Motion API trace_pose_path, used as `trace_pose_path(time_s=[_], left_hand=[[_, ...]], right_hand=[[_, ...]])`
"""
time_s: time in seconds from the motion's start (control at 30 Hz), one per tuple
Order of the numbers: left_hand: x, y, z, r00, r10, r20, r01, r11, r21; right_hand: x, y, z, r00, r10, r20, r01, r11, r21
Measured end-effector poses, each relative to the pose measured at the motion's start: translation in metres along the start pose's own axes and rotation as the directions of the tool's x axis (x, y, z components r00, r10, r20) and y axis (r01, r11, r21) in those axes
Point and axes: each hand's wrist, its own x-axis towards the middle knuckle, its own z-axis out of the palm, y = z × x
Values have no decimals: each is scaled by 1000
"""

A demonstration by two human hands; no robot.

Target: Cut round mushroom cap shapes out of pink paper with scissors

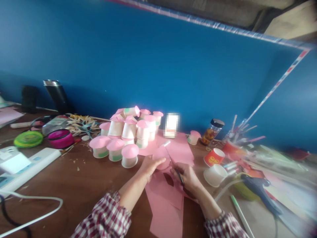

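My left hand [150, 165] pinches a round piece of pink paper [162, 158] over the wooden table [81, 181]. My right hand [188, 177] is closed round a pair of scissors [173, 162], whose blades reach up to the pink piece. Pink paper sheets [165, 205] lie under and in front of both hands. Just left of my left hand stands a cluster of several white paper cups with pink paper caps [126, 135], some stacked on others.
A white cup [215, 174] lies on its side and a red cup [214, 156] stands at the right, near a jar [211, 132], pens and a blue glue gun [260, 190]. At left: power strip [29, 165], white cable, pink bowl [60, 138], green lid, dark tumbler [55, 94].
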Motion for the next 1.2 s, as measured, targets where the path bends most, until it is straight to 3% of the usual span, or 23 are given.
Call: trace_pose_path(time_s=[0.5, 0.8, 1.2], left_hand=[[-11, 10, 3, 998, -27, -62, 33, 994, 103], [-9, 7, 2, 1000, -11, 3, 11, 999, 43], [-1, -3, -7, 998, 45, 51, -51, 991, 124]], right_hand=[[0, 1, -1, 1000, -19, 5, 19, 1000, -9], [0, -6, -1, 1000, -4, -10, 4, 1000, -20], [-1, -4, -4, 1000, -8, 21, 8, 999, 32]])
